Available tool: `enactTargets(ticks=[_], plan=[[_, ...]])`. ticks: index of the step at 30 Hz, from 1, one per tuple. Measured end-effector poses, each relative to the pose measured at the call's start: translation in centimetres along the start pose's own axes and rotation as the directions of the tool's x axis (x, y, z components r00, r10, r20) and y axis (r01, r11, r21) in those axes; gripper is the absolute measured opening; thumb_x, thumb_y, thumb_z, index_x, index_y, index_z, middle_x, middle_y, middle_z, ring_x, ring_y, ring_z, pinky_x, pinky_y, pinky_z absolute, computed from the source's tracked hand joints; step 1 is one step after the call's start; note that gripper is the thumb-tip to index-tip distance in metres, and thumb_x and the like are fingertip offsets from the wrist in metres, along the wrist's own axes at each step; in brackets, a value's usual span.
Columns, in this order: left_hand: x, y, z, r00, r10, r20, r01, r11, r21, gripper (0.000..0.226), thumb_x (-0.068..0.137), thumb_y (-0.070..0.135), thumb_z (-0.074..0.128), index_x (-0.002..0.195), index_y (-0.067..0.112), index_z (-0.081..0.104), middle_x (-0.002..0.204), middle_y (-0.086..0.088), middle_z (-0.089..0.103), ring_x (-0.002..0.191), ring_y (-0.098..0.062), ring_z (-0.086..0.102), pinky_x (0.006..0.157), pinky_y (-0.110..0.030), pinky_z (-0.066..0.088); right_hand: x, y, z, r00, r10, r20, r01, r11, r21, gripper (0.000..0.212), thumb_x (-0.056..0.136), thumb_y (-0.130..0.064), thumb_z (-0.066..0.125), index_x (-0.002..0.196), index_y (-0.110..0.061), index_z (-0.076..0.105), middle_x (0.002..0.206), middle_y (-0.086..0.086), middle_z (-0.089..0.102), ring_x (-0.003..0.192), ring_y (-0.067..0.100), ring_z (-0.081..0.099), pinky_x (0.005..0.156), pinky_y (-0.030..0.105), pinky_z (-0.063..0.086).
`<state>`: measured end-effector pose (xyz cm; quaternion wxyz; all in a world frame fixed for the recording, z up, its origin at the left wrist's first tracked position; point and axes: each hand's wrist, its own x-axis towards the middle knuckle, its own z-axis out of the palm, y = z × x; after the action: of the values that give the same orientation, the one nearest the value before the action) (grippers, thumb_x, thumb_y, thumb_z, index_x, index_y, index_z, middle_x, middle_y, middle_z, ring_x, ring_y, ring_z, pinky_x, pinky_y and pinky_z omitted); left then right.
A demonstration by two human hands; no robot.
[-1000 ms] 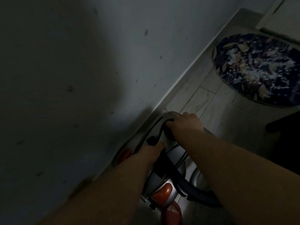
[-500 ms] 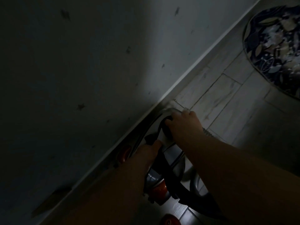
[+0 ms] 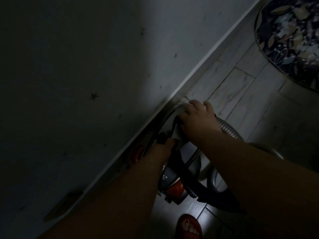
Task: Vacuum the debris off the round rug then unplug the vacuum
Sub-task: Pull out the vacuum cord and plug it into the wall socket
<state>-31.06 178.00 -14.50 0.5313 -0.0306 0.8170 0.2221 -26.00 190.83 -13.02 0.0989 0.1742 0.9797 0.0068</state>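
Head view — right hand (image 3: 196, 118) grip clenches vacuum handle (image 3: 178, 107); left hand (image 3: 160, 151) grip unclear.

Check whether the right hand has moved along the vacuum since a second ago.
No. The right hand still grips the front handle of the vacuum, beside the same tile seam at the baseboard; only the camera swung.

Right grip (image 3: 195, 116) curled, left grip (image 3: 164, 148) pinching, forearms extended downward

No legible text, label, brand or number; frame too dim.
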Motion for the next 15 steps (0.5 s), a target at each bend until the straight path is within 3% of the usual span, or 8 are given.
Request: enactTargets(ticks=[3, 5, 8, 10, 13, 15], plan=[[-1.3, -1.1, -0.5, 0.999, 0.031, -0.016, -0.031, 0.999, -0.022, 0.062, 0.094, 0.052, 0.039, 0.135, 0.006, 0.046, 0.140, -0.016, 0.046, 0.128, -0.027, 0.045, 0.090, -0.020, 0.035, -4.0, -2.4, -0.7, 0.994, -0.082, 0.078, 0.073, 0.991, 0.111, 0.045, 0.098, -0.045, 0.042, 0.136, -0.024, 0.052, 0.142, 0.003, 0.049, 0.136, 0.026, 0.034, 0.110, 0.045, 0.022], [-1.8, -1.5, -0.7, 0.998, 0.061, 0.009, -0.060, 0.996, -0.069, 0.073, 0.080, 0.065, 0.040, 0.126, 0.011, 0.055, 0.131, -0.018, 0.053, 0.118, -0.031, 0.052, 0.099, -0.028, 0.039, -7.2, -3.9, -0.7, 0.973, -0.042, 0.228, -0.009, 0.976, 0.219, 0.052, 0.099, -0.054, 0.036, 0.145, -0.029, 0.038, 0.144, -0.001, 0.047, 0.135, 0.021, 0.034, 0.109, 0.040, 0.024], [-0.4, -2.9, -1.0, 0.991, 0.130, -0.023, -0.132, 0.984, -0.119, 0.080, 0.054, 0.080, 0.046, 0.102, 0.020, 0.065, 0.112, -0.010, 0.065, 0.101, -0.031, 0.061, 0.096, -0.042, 0.046, -11.5, -5.4, -0.2, 0.923, 0.043, 0.382, -0.179, 0.928, 0.327, 0.069, 0.097, -0.054, 0.042, 0.154, -0.033, 0.010, 0.145, 0.002, 0.046, 0.131, 0.022, 0.042, 0.110, 0.040, 0.032], [-0.7, -3.5, -1.4, 0.991, 0.134, -0.026, -0.136, 0.986, -0.098, 0.091, 0.043, 0.086, 0.043, 0.105, 0.022, 0.065, 0.110, -0.010, 0.066, 0.099, -0.032, 0.061, 0.094, -0.045, 0.047, -13.5, -6.5, -0.2, 0.911, 0.128, 0.391, -0.293, 0.869, 0.400, 0.071, 0.099, -0.046, 0.046, 0.154, -0.033, 0.003, 0.140, 0.005, 0.049, 0.122, 0.023, 0.050, 0.103, 0.038, 0.042], [-3.1, -4.5, -1.8, 0.986, 0.166, 0.009, -0.166, 0.986, -0.015, 0.108, 0.038, 0.095, 0.036, 0.116, 0.024, 0.061, 0.114, -0.009, 0.063, 0.101, -0.031, 0.060, 0.094, -0.045, 0.048, -15.2, -8.2, 0.1, 0.897, 0.256, 0.361, -0.417, 0.762, 0.495, 0.068, 0.103, -0.034, 0.042, 0.155, -0.033, -0.002, 0.141, 0.009, 0.044, 0.121, 0.025, 0.049, 0.101, 0.037, 0.042], [-6.4, -5.3, -2.1, 0.968, 0.240, 0.081, -0.243, 0.969, 0.034, 0.101, 0.049, 0.094, 0.044, 0.124, 0.026, 0.057, 0.122, -0.007, 0.061, 0.106, -0.026, 0.060, 0.096, -0.042, 0.047, -16.1, -8.4, 0.9, 0.886, 0.325, 0.330, -0.453, 0.759, 0.467, 0.068, 0.104, -0.033, 0.041, 0.155, -0.036, -0.004, 0.138, 0.009, 0.043, 0.120, 0.026, 0.048, 0.101, 0.039, 0.042]])
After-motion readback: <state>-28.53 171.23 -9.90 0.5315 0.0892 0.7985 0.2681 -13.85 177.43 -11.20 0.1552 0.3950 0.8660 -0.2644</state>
